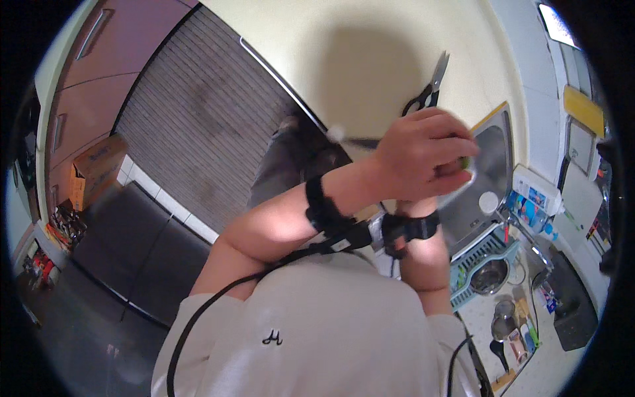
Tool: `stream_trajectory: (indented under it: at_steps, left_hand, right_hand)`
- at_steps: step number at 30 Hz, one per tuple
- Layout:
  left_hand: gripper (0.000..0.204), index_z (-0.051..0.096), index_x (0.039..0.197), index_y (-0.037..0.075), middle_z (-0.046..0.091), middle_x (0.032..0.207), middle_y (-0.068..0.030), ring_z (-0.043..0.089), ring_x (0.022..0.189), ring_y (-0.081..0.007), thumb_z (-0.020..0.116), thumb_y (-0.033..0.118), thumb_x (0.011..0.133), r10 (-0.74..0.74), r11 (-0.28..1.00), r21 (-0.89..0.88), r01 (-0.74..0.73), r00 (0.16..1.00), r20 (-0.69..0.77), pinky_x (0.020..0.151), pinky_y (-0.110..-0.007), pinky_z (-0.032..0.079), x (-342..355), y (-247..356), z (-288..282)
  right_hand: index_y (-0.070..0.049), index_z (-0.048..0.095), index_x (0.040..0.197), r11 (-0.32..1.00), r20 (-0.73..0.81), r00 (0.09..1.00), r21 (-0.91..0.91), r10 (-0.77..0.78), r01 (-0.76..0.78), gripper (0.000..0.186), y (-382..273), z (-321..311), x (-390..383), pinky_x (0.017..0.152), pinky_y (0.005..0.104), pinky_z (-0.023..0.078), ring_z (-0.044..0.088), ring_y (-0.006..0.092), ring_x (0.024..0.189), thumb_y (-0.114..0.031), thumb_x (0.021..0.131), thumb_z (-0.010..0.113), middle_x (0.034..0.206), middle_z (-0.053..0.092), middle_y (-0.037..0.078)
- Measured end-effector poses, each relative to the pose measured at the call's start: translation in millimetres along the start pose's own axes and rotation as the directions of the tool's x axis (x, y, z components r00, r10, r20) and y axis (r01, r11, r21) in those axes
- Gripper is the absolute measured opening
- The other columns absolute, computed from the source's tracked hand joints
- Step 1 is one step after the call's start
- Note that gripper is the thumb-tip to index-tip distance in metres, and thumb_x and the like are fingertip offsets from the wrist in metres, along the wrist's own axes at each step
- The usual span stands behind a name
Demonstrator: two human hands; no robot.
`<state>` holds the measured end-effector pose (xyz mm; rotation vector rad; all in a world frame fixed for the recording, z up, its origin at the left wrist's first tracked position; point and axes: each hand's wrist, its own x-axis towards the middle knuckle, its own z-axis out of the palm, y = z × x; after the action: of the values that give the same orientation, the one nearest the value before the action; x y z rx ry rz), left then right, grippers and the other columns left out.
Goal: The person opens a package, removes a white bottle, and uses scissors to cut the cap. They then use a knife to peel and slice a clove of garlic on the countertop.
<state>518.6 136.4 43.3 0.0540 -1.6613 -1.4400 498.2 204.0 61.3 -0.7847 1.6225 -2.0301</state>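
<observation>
Head view, the only one I had. The left hand [423, 155] lay across the front of the work with its fingers [456, 147] curled closed over a small yellow-green object [465, 162], of which only a sliver showed at the fingertips, right over the near edge of the stainless steel sink basin [493, 149]. The right hand [415, 206] sat beneath the left and was almost wholly covered by it; I could not tell whether its fingers were open or closed, or what they held. A thin dark blade-like strip with a pale blurred end [350, 139] stuck out leftward from behind the left hand; I judged it a knife or peeler but could not confirm.

Risks noted, as judgement:
- If that strip was a cutting edge, it was working hidden under stacked hands, and a slip would have met the fingers or wrist.
- The small object was held over the basin edge; a loosened grip would have dropped it into the sink.
- The black-handled steel scissors [428, 89] lay on the cream bench [370, 40] just beyond the knuckles, where a hand could have caught them.
- The black cable [218, 298] from the wrist straps ran along the forearm and could have snagged.
</observation>
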Motion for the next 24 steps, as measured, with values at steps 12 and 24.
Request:
stream_trajectory:
  at_steps: [12, 24]
  left_hand:
    - [0.019, 0.061, 0.100, 0.007, 0.060, 0.102, -0.0096, 0.057, 0.096, -0.0287, 0.059, 0.003, 0.082, -0.228, 0.897, 0.362, 0.254, 0.967, -0.115, 0.082, -0.036, 0.046, -48, -35, -96]
    - [0.023, 0.066, 0.098, 0.010, 0.062, 0.091, -0.0074, 0.059, 0.090, -0.0263, 0.067, 0.006, 0.075, -0.267, 0.887, 0.452, 0.096, 0.905, 0.332, 0.077, -0.035, 0.050, -66, -94, -92]
  right_hand:
    - [-0.002, 0.045, 0.068, 0.965, -0.022, 0.999, 0.260, 0.026, -0.019, 0.013, 13, -28, 27, 0.052, 0.0307, 0.037, 0.039, 0.0130, 0.052, 0.006, 0.077, 0.045, 0.058, 0.045, 0.003]
    - [-0.001, 0.048, 0.068, 0.991, 0.213, 0.974, 0.085, 0.081, -0.101, 0.010, 9, -29, 32, 0.052, 0.0256, 0.034, 0.045, 0.0129, 0.059, 0.002, 0.075, 0.054, 0.063, 0.050, 0.005]
